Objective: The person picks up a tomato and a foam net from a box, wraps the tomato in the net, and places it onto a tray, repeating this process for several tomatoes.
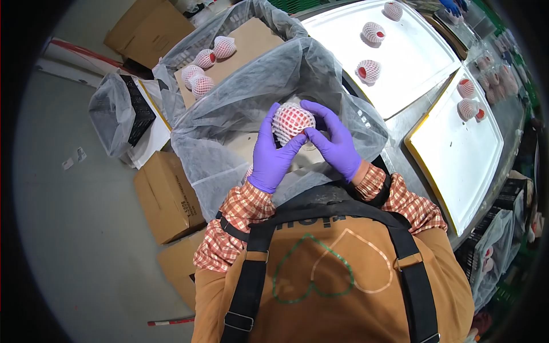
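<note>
Both of my hands wear purple gloves. Between them is a red round fruit in a white foam net (pixel 292 121), held over a crate lined with grey fabric (pixel 214 137). My left hand (pixel 271 151) closes around its left side, thumb near the bottom. On the right side, my right hand (pixel 334 140) grips it with fingers over the top and the thumb low, where bare red skin shows. Beneath the hands, the crate's inside shows a pale brown surface, partly hidden by my hands.
Behind stands another lined crate with cardboard (pixel 251 48) and several netted fruits (pixel 202 86). To the right, a white tray (pixel 400 68) and a second white tray (pixel 457 160) carry more netted fruits. Cardboard boxes (pixel 166 194) sit left. At the top right, a blue-gloved hand (pixel 452 7) shows.
</note>
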A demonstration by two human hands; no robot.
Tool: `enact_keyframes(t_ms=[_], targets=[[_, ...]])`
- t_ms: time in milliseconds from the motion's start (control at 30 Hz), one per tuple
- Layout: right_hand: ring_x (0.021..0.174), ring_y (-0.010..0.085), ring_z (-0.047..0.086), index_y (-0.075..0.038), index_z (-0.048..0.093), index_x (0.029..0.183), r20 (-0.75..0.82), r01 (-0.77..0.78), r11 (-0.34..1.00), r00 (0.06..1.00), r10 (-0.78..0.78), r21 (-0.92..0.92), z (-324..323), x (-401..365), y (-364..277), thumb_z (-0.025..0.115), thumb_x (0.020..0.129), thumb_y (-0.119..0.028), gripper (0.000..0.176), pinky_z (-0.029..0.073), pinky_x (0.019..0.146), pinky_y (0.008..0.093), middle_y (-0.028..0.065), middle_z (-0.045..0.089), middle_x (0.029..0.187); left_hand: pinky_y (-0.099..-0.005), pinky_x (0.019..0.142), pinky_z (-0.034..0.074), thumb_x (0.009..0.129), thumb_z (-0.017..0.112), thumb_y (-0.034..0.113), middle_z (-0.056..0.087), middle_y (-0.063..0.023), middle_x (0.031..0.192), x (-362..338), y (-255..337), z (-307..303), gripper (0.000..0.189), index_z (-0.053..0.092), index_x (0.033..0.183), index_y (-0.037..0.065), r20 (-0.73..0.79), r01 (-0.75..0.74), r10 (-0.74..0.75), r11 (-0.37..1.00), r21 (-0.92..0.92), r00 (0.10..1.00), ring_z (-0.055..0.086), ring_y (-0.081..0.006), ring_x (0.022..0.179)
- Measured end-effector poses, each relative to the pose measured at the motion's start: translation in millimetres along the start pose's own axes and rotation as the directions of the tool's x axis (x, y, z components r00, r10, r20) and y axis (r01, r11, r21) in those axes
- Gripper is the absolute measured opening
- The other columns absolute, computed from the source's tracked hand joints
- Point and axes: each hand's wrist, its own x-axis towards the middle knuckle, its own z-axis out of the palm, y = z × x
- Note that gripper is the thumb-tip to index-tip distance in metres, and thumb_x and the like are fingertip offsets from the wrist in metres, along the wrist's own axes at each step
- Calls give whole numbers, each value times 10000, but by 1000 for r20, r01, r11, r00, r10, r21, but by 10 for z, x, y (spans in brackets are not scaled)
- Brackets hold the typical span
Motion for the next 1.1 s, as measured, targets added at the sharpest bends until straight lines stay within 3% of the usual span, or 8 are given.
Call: enact_keyframes(t_ms=[133, 300, 467, 600, 667, 867, 933, 1100], targets=[[1125, 208, 558, -16, 453, 1320, 7, 5, 1000, 1000, -6, 18, -22, 16, 29, 614, 903, -170, 472, 442, 958, 312, 125, 533, 1274, -338, 967, 448, 747, 775, 131, 429, -179, 1314, 7, -33, -57, 853, 268, 1422, 4, 47, -90, 82, 974, 209, 996, 504, -238, 1173], [1222, 252, 498, -47, 424, 1374, 201, 190, 895, 973, -115, -405, -24, 75, -54, 595, 915, -196, 512, 404, 1013, 329, 160, 470, 1364, -334, 958, 453, 669, 804, 114, 456, -144, 1249, 23, -131, -13, 867, 323, 1385, 16, -8, -99, 128, 807, 582, 992, 523, -240, 1136], [1207, 265, 515, -51, 521, 1296, 160, 139, 923, 983, -86, -360, -45, 113, -3, 592, 912, -165, 408, 414, 1008, 330, 162, 491, 1344, -378, 927, 459, 617, 839, 209, 464, -178, 1194, 43, -122, 19, 882, 368, 1340, 24, -30, -113, 186, 709, 696, 982, 532, -328, 1096], [1114, 257, 583, -24, 596, 1182, 138, 198, 917, 978, -159, -345, -156, 189, 33, 563, 918, -99, 276, 456, 955, 324, 146, 588, 1226, -363, 942, 455, 629, 838, 205, 471, -152, 1222, 32, -78, 20, 847, 391, 1326, 24, 30, -150, 170, 760, 632, 985, 529, -276, 1120], [1034, 247, 619, -16, 600, 1148, 114, 219, 896, 975, -190, -385, -141, 192, -34, 551, 921, -80, 241, 483, 903, 320, 131, 633, 1129, -338, 978, 435, 662, 818, 183, 452, -138, 1319, 21, -61, -35, 864, 361, 1378, 22, 93, -115, 94, 959, 260, 991, 498, -238, 1185], [923, 244, 647, -71, 598, 1146, 133, 317, 831, 948, -288, -458, -104, 216, -148, 621, 891, -191, 283, 515, 788, 322, 101, 646, 1060, -323, 1015, 405, 727, 773, 165, 388, -115, 1419, -27, 128, -185, 892, 271, 1445, 4, 209, 78, -40, 981, -178, 977, 464, -206, 1232], [968, 211, 626, -61, 564, 1187, 141, -212, 965, 962, 234, -157, -99, 194, -381, 651, 875, -227, 364, 504, 809, 318, 94, 619, 1119, -328, 1017, 404, 753, 759, 191, 395, -120, 1411, -20, 178, -175, 863, 276, 1442, 3, 164, 72, -40, 978, -194, 986, 466, -206, 1229], [1076, 180, 563, -31, 505, 1263, 130, -29, 993, 991, 44, -119, 34, 157, -263, 658, 874, -217, 457, 473, 897, 323, 101, 557, 1210, -331, 1002, 411, 831, 703, 256, 418, -128, 1377, 16, 136, -144, 766, 297, 1428, -1, 87, 91, -80, 986, -137, 993, 471, -210, 1219]])
